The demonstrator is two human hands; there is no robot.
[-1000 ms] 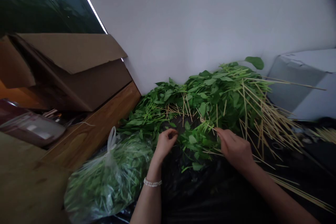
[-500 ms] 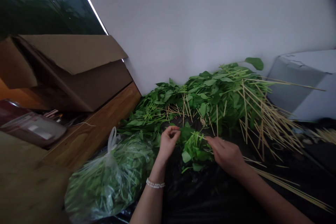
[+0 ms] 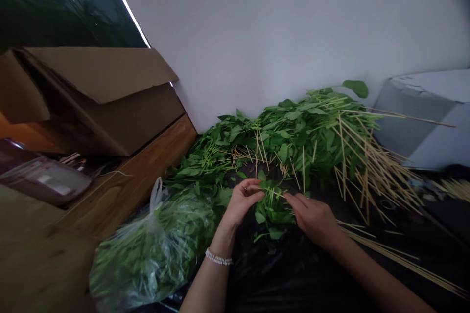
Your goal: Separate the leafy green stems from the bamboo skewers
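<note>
Leafy green stems are bunched on a thin bamboo skewer low in front of me. My right hand pinches the skewer at its right side, fingers closed. At the other end my left hand, with a beaded bracelet on the wrist, has thumb and fingers closed around the skewer's tip, beside the leaves. The tip itself is partly hidden by the fingers. Behind both hands lies a long pile of leafy greens, many of them on skewers that stick out toward the right.
A knotted clear plastic bag full of greens sits at the left. Loose skewers lie on the black plastic sheet at right. A cardboard box stands beyond a wooden board; a white box stands at right.
My left hand has moved right and slightly down to meet the skewer's left end and the leaves. My right hand has shifted slightly left, still holding the skewer.
</note>
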